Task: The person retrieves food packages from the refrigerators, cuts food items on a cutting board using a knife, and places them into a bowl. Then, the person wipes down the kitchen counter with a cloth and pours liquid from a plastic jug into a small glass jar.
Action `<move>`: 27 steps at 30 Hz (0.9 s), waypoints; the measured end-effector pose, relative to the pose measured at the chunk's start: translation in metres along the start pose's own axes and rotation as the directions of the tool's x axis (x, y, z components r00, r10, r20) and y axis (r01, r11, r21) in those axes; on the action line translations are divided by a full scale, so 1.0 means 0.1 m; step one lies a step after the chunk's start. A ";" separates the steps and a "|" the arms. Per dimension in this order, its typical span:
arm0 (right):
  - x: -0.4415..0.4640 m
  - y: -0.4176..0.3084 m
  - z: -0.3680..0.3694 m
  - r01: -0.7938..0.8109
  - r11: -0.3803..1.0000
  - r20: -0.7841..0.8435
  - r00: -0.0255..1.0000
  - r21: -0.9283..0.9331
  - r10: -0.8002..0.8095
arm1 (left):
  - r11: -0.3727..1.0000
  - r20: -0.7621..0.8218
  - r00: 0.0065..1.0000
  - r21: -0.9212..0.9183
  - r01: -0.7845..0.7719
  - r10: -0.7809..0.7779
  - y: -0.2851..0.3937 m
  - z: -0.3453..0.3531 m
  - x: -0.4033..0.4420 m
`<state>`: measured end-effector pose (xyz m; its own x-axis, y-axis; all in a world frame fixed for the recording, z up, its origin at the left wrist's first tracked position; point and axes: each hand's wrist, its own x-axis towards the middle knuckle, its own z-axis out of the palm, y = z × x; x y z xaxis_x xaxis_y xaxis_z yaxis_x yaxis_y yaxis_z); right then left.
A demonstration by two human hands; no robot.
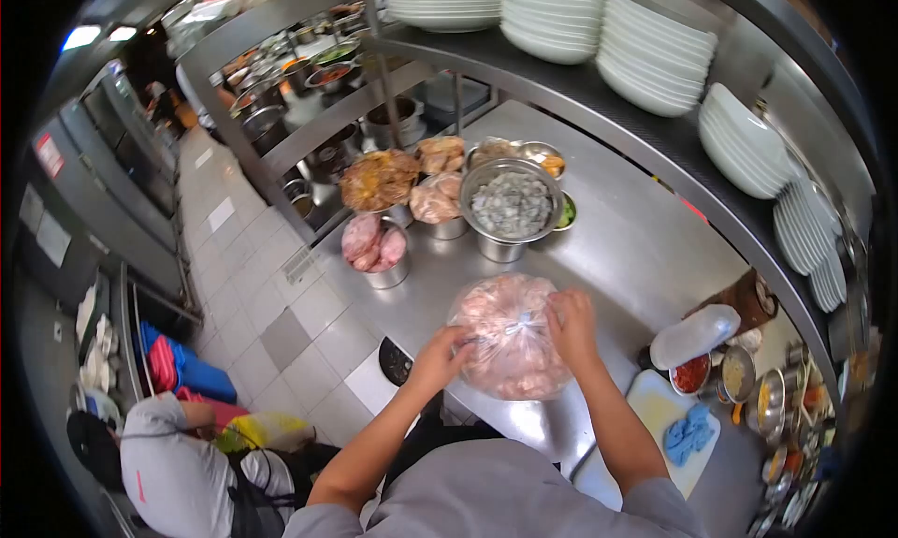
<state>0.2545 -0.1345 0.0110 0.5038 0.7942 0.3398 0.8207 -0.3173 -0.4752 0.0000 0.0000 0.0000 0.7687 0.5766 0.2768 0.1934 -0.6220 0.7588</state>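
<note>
- Left hand (446, 355): half open, fingers bent; fingertips touch the left side of a large, round, clear plastic bag (505, 360). Whether they pinch the film cannot be told.
- Right hand (573, 327): half open, fingers curved over the bag's upper right side, just beside the knot; firmness of grip cannot be told.
- Bag position: between both hands, at the near edge of a bare stainless-steel counter (636, 257). Its underside is hidden.
- Bag condition: rounded and full of pale pink, raw-looking pieces; neck gathered and tied at top centre, film creased outward from the whitish knot (524, 324).
- Right of the bag: a pale rectangular cutting board (653, 402) bearing a crumpled blue cloth-like item (688, 434); beyond it, a translucent white plastic container (694, 337) lies on its side.
- Left, off the counter: a bent-over person (178, 463) in a light grey top and dark cap.
- Beyond the bag: a cylindrical steel container (387, 277) filled with pink meat, and a wide steel bowl (477, 176) of greyish shrimp-like pieces (512, 206). These limit the space behind the bag.
- Farthest: a dark-topped metal shelf (430, 39) carries stacked white dishes (658, 51).
</note>
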 end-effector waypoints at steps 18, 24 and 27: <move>-0.25 -0.84 0.22 -0.055 0.997 0.343 0.937 -0.047 0.068 | 0.628 -0.429 0.476 -0.350 0.695 -0.767 -0.62 -0.72 -3.48; -0.07 -0.68 0.50 -0.110 0.981 0.253 0.965 0.158 0.068 | 0.645 -0.509 0.409 -0.482 0.593 -0.757 -1.09 -1.28 -3.73; -0.07 -0.99 0.45 -0.388 0.889 0.311 0.899 0.242 0.308 | 0.601 -0.482 0.364 -0.575 0.555 -0.797 -1.29 -1.51 -3.82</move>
<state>0.1582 -0.0852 0.0192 0.6218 0.7776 -0.0929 0.4692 -0.4649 -0.7508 -0.4105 -0.0599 -0.1145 -0.1680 0.9610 -0.2195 0.1920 0.2503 0.9489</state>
